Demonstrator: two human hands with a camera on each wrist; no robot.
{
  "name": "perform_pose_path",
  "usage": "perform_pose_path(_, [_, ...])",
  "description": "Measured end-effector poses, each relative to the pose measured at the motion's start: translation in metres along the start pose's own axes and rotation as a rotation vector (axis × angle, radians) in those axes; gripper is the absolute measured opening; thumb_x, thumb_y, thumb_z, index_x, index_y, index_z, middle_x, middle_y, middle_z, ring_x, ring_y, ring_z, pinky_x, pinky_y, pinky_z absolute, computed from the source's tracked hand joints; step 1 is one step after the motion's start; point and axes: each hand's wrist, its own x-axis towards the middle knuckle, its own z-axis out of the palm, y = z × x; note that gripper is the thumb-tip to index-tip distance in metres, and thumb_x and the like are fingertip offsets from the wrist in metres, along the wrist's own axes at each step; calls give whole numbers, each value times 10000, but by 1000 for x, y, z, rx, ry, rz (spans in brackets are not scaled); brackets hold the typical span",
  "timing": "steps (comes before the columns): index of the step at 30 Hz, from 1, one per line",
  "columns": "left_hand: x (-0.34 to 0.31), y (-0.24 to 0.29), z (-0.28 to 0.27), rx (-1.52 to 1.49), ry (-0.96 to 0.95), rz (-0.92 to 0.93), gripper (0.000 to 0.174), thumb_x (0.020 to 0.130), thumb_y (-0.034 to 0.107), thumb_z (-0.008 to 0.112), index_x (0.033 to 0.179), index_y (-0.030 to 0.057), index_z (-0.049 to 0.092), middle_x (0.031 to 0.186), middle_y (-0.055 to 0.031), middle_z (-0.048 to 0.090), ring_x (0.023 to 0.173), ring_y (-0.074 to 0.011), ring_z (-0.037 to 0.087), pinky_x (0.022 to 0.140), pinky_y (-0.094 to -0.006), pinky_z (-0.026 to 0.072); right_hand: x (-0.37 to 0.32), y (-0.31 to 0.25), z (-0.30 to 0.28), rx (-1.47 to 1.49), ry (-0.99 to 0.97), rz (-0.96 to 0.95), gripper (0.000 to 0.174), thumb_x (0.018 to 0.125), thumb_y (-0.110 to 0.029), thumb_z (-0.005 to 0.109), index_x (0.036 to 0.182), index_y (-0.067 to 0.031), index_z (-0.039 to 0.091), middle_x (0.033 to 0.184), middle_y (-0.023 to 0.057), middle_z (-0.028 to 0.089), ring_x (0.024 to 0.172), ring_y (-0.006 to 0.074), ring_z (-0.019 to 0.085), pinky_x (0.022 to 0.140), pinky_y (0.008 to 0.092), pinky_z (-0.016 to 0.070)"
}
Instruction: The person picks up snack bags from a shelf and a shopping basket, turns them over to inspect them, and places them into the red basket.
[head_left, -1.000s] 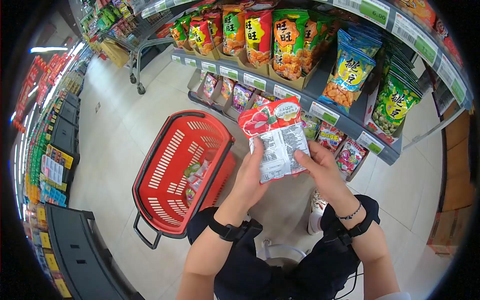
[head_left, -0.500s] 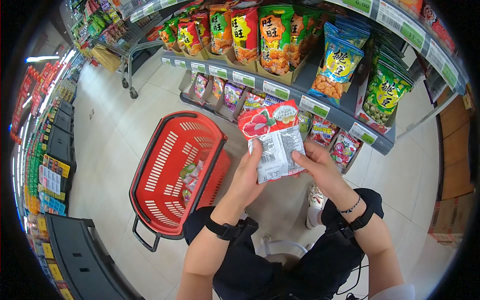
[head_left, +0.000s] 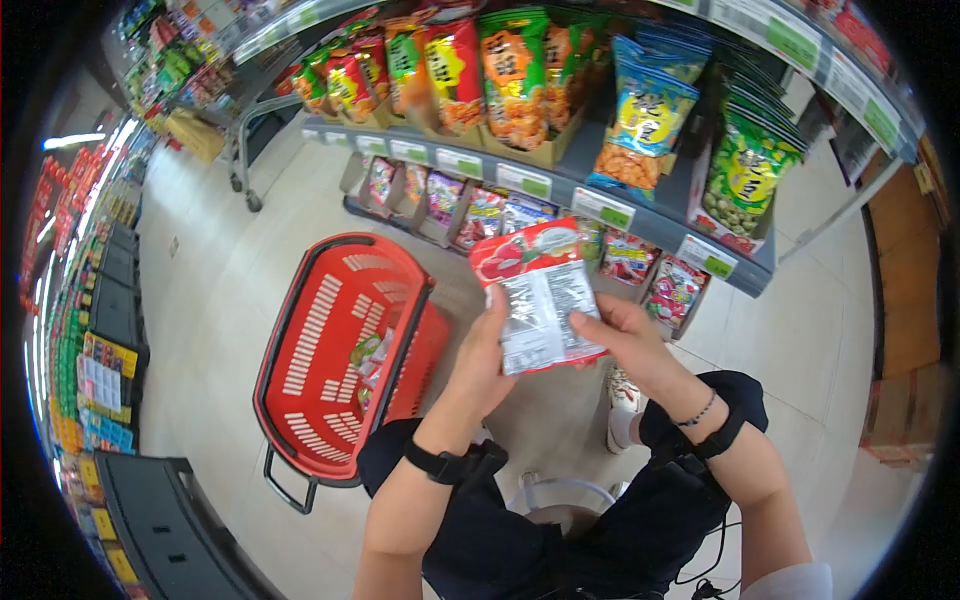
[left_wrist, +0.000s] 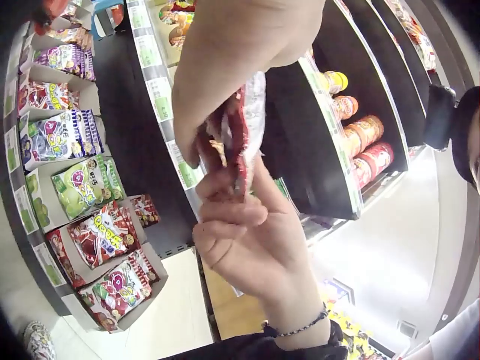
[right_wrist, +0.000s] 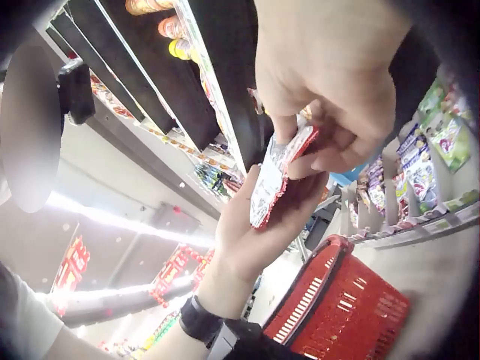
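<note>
A red and white candy bag (head_left: 530, 312) is held up in front of the person's knees, its printed back facing the head camera. The left hand (head_left: 482, 352) grips the bag's left edge, thumb on the back. From the other side the right hand (head_left: 640, 348) pinches the lower right edge, its thumb lying over the white label. In the right wrist view the pouch (right_wrist: 271, 180) is seen nearly edge-on between both hands. Fingers behind the bag are mostly hidden in the head view.
A red shopping basket (head_left: 425, 355) with several small packets (head_left: 372, 352) inside stands on the floor at left. Ahead, a shelf (head_left: 570, 185) carries snack bags, with boxed candy bags (head_left: 676, 292) below. A cart (head_left: 245, 150) stands at the back left.
Shelf and basket have shifted left in the head view as the camera turned, and the shelf also sits lower. Both hands keep hold of the bag, which has dropped slightly in view.
</note>
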Motion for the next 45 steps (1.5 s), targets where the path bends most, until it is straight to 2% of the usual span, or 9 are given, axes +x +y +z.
perform_pose_path(7, [15, -23, -18, 404, 234, -110, 494, 941, 456, 373, 1225, 59, 451, 1127, -83, 571, 1029, -233, 567, 892, -381, 448, 8, 75, -7, -395, 203, -8, 767, 827, -512, 570, 1319, 3, 285, 1152, 152, 466, 886, 211, 549, 712, 306, 491])
perform_pose_path(10, [22, -59, -26, 758, 280, -270, 431, 931, 364, 440, 1234, 58, 415, 1125, -100, 557, 1024, -226, 548, 850, -398, 461, -2, 68, -9, 11, 123, 44, 795, 804, -544, 581, 1324, -18, 289, 1179, 145, 454, 913, 206, 536, 733, 343, 495])
perform_pose_path(12, [32, -110, -49, 1128, -54, 177, 633, 836, 260, 581, 1344, 41, 272, 1289, -178, 421, 1168, -316, 443, 927, -433, 401, -10, 61, -16, 90, 123, 122, 801, 795, -549, 588, 1334, -40, 284, 1208, 139, 446, 948, 211, 532, 742, 362, 497])
perform_pose_path(15, [21, -128, -17, 1575, -155, 171, 925, 707, 189, 669, 1415, 54, 88, 1380, -304, 170, 1271, -456, 221, 1010, -540, 245, -13, 67, -42, 112, 123, 291, 803, 776, -553, 607, 1344, -84, 288, 1256, 128, 432, 1018, 227, 523, 753, 396, 500])
perform_pose_path(21, [57, -139, 6, 1429, -191, 98, 890, 737, 252, 665, 1410, 56, 115, 1406, -286, 169, 1296, -443, 226, 1057, -445, 247, -8, 96, -110, 40, 394, 423, 502, 832, -356, 630, 1199, -40, 496, 1034, 61, 591, 880, 156, 565, 680, 307, 484])
perform_pose_path(23, [78, -155, -3, 1355, -235, 52, 809, 781, 312, 635, 1395, 48, 180, 1390, -273, 246, 1284, -406, 290, 1059, -399, 260, 2, 131, -147, -368, 628, 21, 292, 846, -262, 606, 974, -1, 623, 773, 78, 645, 760, 189, 623, 683, 320, 494])
perform_pose_path(39, [157, -215, 4, 1565, -395, -181, 792, 776, 295, 631, 1406, 79, 202, 1462, -186, 160, 1292, -412, 270, 1068, -424, 261, 28, 150, -239, -13, 617, 47, 275, 784, -44, 632, 1055, -3, 608, 969, 11, 628, 820, 126, 550, 742, 279, 428])
perform_pose_path(42, [158, -216, 5, 1694, -459, -229, 807, 781, 312, 626, 1412, 85, 178, 1461, -183, 165, 1286, -415, 280, 1066, -426, 267, 29, 161, -248, -289, 774, 90, 240, 780, -66, 605, 1017, -33, 628, 969, 61, 652, 836, 212, 594, 756, 323, 442])
perform_pose_path(45, [156, -217, 6, 1651, -460, -224, 805, 787, 321, 619, 1414, 88, 170, 1458, -184, 170, 1277, -416, 296, 1061, -433, 275, 27, 160, -245, -1387, 1076, -89, 223, 768, -156, 557, 961, -98, 653, 944, 182, 627, 913, 376, 570, 775, 458, 438])
